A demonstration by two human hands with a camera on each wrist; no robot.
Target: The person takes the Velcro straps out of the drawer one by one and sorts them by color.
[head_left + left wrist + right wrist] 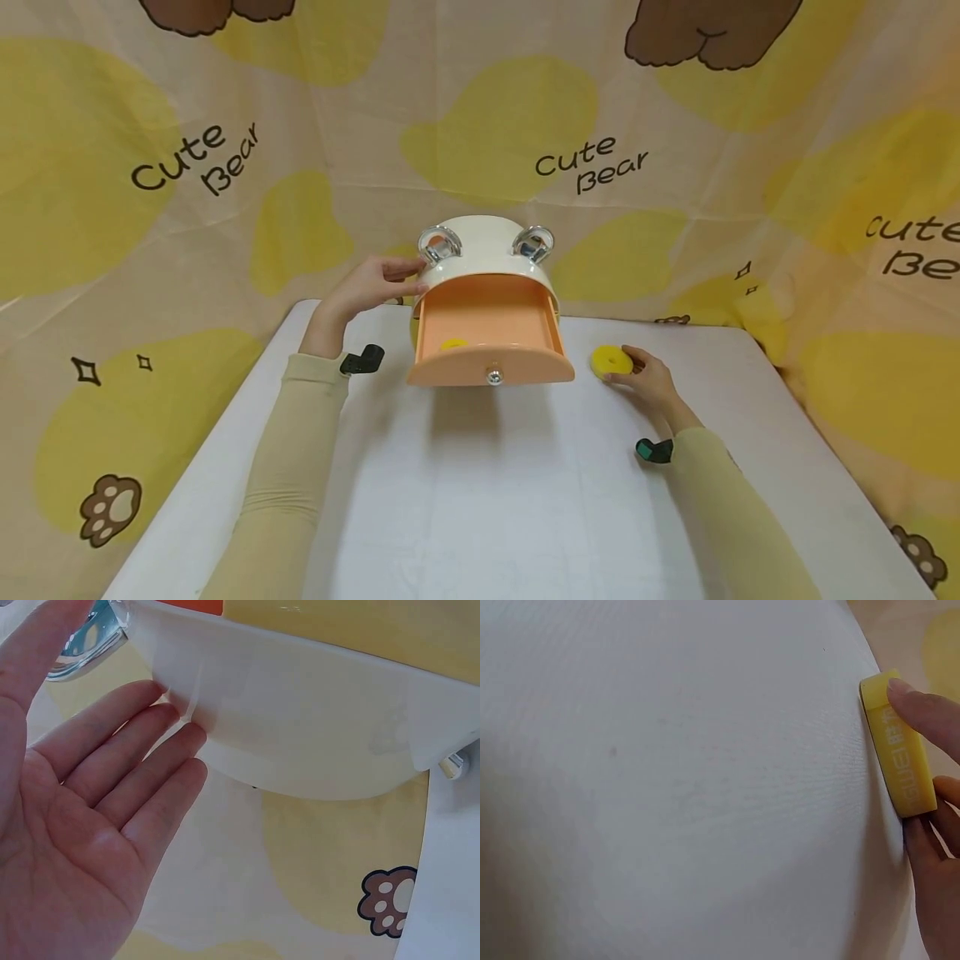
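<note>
In the head view a cream storage box (480, 242) with silver ears stands at the back of the table. Its orange drawer (491, 364) is pulled out toward me, and a small part of a yellow item (453, 344) shows inside. My left hand (378, 282) touches the box's left side with its fingertips; in the left wrist view those fingers (150, 757) are nearly straight against the white wall. To the right of the box, my right hand (648, 379) pinches a yellow roll of tape (611, 362) between thumb and fingers. White lettering runs along the roll's edge (900, 754).
A white-covered table (495, 508) lies beneath the box. Patterned cloth (495, 125) with bear motifs hangs behind it and along both sides. The drawer front, with its silver knob (494, 376), juts out over the table.
</note>
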